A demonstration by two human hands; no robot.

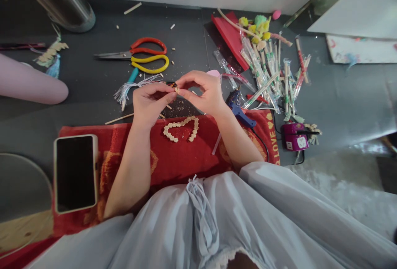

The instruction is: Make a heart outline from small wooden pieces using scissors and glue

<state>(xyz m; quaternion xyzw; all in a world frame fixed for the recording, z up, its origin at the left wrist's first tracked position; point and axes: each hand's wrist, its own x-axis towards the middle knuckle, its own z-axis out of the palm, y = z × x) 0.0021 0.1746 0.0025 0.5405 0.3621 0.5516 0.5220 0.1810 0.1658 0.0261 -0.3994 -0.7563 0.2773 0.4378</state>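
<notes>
My left hand and my right hand meet above the near edge of the red towel. Between their fingertips they pinch a small pale piece, too small to make out fully. A wavy string of small pale pieces lies in an open curve on the towel just below. Beyond my left hand are scissors with one red and one yellow handle, and a bundle of white threads. A blue glue gun rests beside my right wrist.
A phone lies on the towel's left. Wrapped chopsticks, a red packet and yellow-green pompoms are heaped at the right. A purple box stands nearer. A metal leg rises at the far left.
</notes>
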